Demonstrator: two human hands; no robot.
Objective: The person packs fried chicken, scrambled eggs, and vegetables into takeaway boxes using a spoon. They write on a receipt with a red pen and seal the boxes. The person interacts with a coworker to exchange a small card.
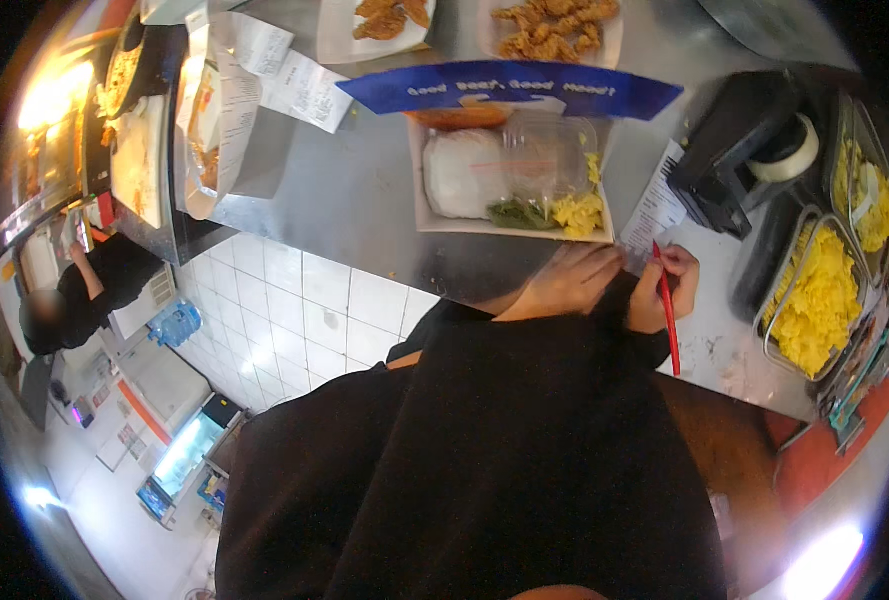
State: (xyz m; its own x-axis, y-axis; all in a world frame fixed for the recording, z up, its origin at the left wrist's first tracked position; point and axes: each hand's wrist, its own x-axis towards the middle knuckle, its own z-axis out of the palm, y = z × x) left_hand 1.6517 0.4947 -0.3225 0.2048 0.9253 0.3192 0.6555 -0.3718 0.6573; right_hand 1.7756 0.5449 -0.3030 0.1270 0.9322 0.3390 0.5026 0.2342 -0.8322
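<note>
My right hand point(667, 289) holds a red pen point(668, 311), its tip touching the lower end of a printed paper slip point(653, 214) on the steel counter. My left hand point(572, 279) lies flat beside the slip, just below an open cardboard meal box point(516, 229); whether its fingertips press the paper I cannot tell. In the box are a wrapped white portion point(459, 172), a clear plastic cup point(549, 154), chopped greens point(521, 214) and yellow scrambled egg point(579, 216). The box's blue lid flap point(512, 88) stands up at the far side.
A black tape dispenser point(737, 150) stands right of the slip. Metal containers of yellow egg point(812, 300) line the right side. Fried pieces point(557, 26) fill a tray at the back. Receipts point(306, 90) and another open box point(208, 142) lie left. A person point(77, 292) stands far left.
</note>
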